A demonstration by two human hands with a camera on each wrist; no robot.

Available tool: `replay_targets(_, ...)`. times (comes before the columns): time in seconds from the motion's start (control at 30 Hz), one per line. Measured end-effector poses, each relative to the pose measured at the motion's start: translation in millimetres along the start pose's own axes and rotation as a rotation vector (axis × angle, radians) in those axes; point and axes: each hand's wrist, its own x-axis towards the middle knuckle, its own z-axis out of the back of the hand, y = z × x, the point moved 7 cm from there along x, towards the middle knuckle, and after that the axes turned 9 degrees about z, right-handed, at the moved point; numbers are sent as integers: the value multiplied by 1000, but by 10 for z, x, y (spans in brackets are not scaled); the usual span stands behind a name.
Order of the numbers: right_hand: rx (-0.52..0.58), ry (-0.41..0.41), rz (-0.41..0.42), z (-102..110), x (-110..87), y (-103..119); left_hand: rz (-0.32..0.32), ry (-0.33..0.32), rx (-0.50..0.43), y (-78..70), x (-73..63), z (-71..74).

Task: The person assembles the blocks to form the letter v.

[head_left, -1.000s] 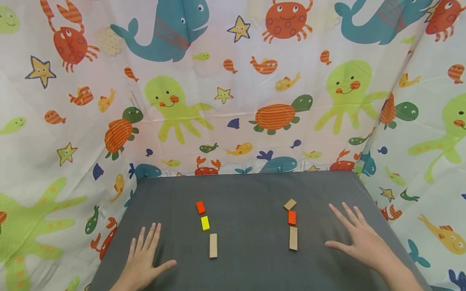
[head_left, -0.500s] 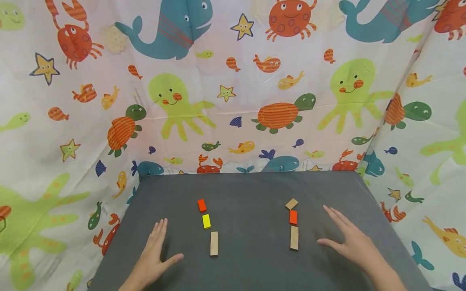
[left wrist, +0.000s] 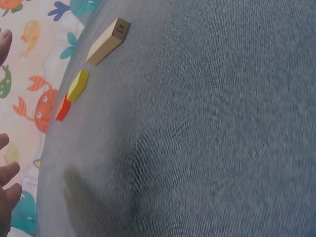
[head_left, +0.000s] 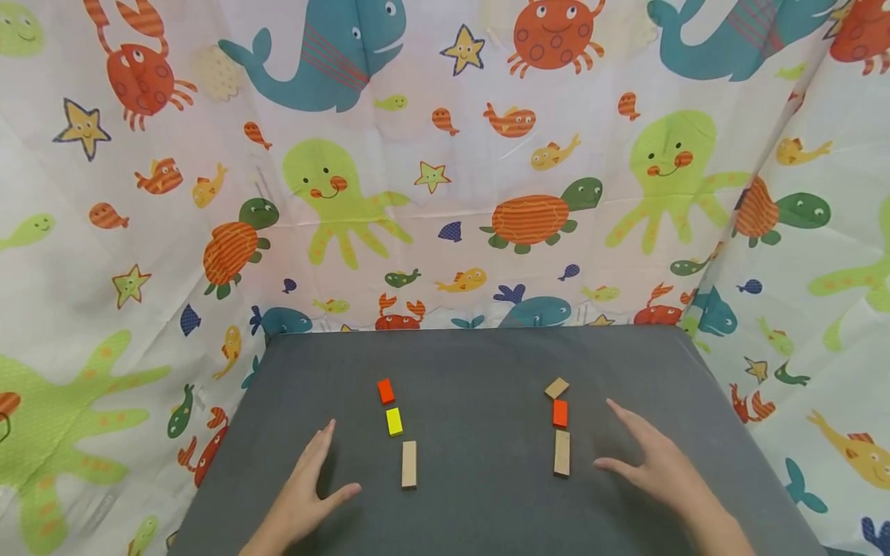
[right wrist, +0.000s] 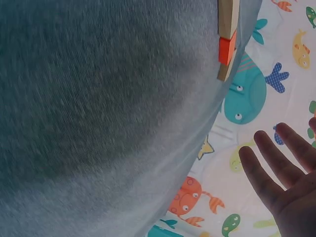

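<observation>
Left hand (head_left: 300, 494), right hand (head_left: 657, 467): wide, empty. Between them: left block row (head_left: 394, 422), right block row (head_left: 560, 413). Stage: apparently approach; gripping calls for inward reach. Desk (head_left: 483, 502) contact unclear.

The right wrist view's top edge crops 1 wooden block (right wrist: 227, 19).

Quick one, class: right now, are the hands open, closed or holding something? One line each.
Left hand: open, holding nothing.
Right hand: open, holding nothing.
</observation>
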Motion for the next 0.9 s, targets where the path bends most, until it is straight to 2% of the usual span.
replay_targets(0.2, 30, -31, 8, -102, -18, 50, -4, 36, -66, -58, 5, -123)
replay_targets(0.37, 47, -62, 27, -182, 43, 82, -25, 47, -114, -124, 34, -222)
replay_targets(0.5, 65, -70, 64, -255, 108, 126, -14, 34, -126, -146, 32, -248)
replay_targets(0.63, 83, -60, 57, -320, 146, 134, -8, 10, -121, -172, 36, -243)
replay_targets(0.9, 104, -34, 36, -402, 184, 158, -74, 16, -141, -243, 74, -334)
